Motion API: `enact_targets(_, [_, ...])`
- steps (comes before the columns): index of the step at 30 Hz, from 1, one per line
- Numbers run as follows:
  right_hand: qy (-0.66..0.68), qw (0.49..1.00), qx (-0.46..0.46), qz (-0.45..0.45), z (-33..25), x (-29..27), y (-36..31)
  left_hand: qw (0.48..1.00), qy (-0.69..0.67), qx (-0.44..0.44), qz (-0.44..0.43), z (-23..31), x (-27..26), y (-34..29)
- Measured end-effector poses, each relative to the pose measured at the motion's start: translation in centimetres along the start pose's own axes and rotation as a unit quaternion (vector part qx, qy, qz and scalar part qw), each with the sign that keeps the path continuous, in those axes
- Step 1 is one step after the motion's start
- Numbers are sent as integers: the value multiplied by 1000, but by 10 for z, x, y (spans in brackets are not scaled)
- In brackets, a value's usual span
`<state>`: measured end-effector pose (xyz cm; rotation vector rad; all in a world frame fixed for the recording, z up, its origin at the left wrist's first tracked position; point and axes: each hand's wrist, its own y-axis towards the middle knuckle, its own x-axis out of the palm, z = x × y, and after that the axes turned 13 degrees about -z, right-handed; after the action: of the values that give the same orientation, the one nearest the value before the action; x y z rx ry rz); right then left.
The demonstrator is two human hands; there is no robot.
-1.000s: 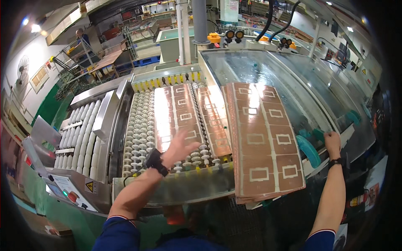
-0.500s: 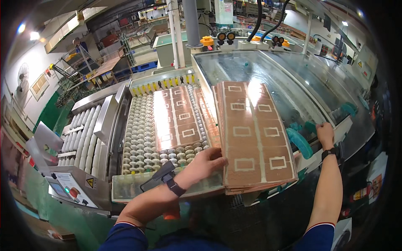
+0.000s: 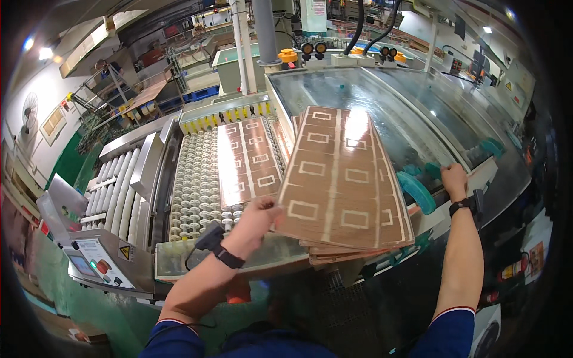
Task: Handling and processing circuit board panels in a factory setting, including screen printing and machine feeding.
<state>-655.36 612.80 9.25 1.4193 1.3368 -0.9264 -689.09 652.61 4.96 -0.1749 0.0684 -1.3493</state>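
My left hand (image 3: pixel 255 222) pinches the near left corner of a copper-coloured panel (image 3: pixel 343 191) marked with pale rectangular outlines. That panel lies askew on a stack of similar panels (image 3: pixel 349 254), whose edges show beneath it at the near side. The stack rests on the clear machine cover. My right hand (image 3: pixel 455 182) is closed at the cover's near edge, beside a green curved handle (image 3: pixel 416 192); what its fingers grip is hidden. Another copper-coloured panel (image 3: pixel 253 160) lies flat on the conveyor rollers, left of the stack.
White wheel rollers (image 3: pixel 197 179) fill the conveyor bed. At the left stands a metal roller unit (image 3: pixel 116 191) with a control panel (image 3: pixel 98 265). The clear cover (image 3: pixel 334 86) stretches back and right. A grey pipe (image 3: pixel 267 33) rises behind.
My left hand has pulled the top panel left, turning it away from the stack below. My right hand stays by the cover's edge. The whole view has shifted slightly.
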Motion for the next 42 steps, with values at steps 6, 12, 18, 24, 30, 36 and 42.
enact_targets(6, [10, 1000, 11, -25, -2, -2, -1, 992, -120, 4, 30, 0, -11, -6])
enact_targets(12, [7, 1000, 5, 11, -4, -2, -4, 985, -172, -26, 14, -13, -3, -2])
enact_targets(18, [3, 1000, -6, 10, -2, 0, -2, 980, -179, 88, -1, -13, -8, -14])
enact_targets(24, [7, 1000, -16, 11, 5, 6, 4, 982, -187, -7, 18, -10, -12, -29])
enact_targets(30, [-7, 1000, -3, 8, 6, 6, 7, 975, -219, -34, -1, 2, -19, 3])
enact_targets(36, [1, 999, -30, 16, 4, 5, 1, 978, -200, 22, 49, -13, -79, -3])
enact_targets(42, [-4, 999, -38, 11, 9, 10, 7, 969, -158, 79, 173, -45, -215, -39])
